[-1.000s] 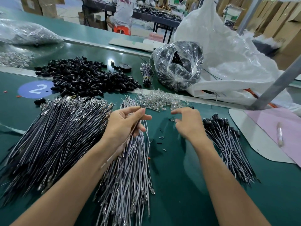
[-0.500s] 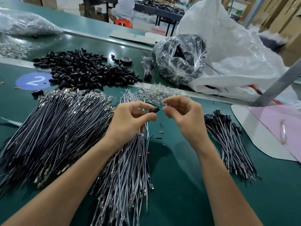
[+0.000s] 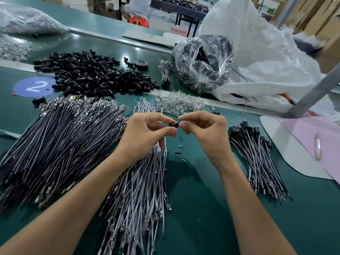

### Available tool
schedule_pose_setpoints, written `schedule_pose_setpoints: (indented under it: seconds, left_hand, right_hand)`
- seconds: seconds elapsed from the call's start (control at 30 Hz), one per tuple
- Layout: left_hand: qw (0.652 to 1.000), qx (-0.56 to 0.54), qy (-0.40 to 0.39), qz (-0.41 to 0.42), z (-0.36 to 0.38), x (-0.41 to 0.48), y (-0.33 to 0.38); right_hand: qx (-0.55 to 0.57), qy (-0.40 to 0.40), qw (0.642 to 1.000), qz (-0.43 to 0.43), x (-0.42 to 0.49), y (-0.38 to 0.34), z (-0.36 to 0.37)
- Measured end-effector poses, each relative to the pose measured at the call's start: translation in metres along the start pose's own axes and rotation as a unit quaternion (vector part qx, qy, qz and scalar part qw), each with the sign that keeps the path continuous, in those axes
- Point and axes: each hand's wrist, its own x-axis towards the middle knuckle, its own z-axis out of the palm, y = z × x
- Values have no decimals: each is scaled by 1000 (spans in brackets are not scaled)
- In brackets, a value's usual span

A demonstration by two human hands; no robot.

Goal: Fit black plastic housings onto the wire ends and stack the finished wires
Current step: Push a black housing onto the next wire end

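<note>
A small black plastic housing [image 3: 174, 124] sits between my two hands above the green table. My left hand [image 3: 147, 135] pinches it with thumb and forefinger, and a thin wire runs down from under that hand. My right hand [image 3: 206, 133] pinches the housing's other end with curled fingers. Under my left wrist lies a pile of grey wires [image 3: 139, 190]. A larger pile of dark wires [image 3: 60, 144] spreads to the left. Finished wires with black housings [image 3: 255, 153] lie stacked at the right. A heap of loose black housings [image 3: 92, 74] lies at the back.
Clear small parts [image 3: 176, 103] lie behind my hands. A clear bag of black parts [image 3: 202, 61] and a big white sack [image 3: 266, 57] stand at the back right. A pink and white sheet [image 3: 303, 144] holds a small tube at the right. Tiny bits [image 3: 181, 146] dot the table.
My hands have come together from slightly apart. The left hand lifted off the grey wire pile, and both now pinch the black housing between them.
</note>
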Motion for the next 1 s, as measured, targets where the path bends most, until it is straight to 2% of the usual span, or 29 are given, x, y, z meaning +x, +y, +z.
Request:
schedule_pose_setpoints:
  seconds: [0.2, 0.53, 0.9, 1.0]
  left_hand:
    - [999, -39, 10, 4, 1, -1, 0]
    - [997, -67, -26, 5, -1, -3, 2]
    - [995, -79, -55, -7, -2, -7, 7]
    - [995, -90, -51, -9, -1, -6, 9]
  right_hand:
    - [40, -30, 997, 52, 0, 4, -4]
    - [75, -37, 995, 58, -3, 11, 1]
    - [112, -98, 986, 78, -5, 11, -5]
    - [128, -87, 985, 74, -5, 12, -3]
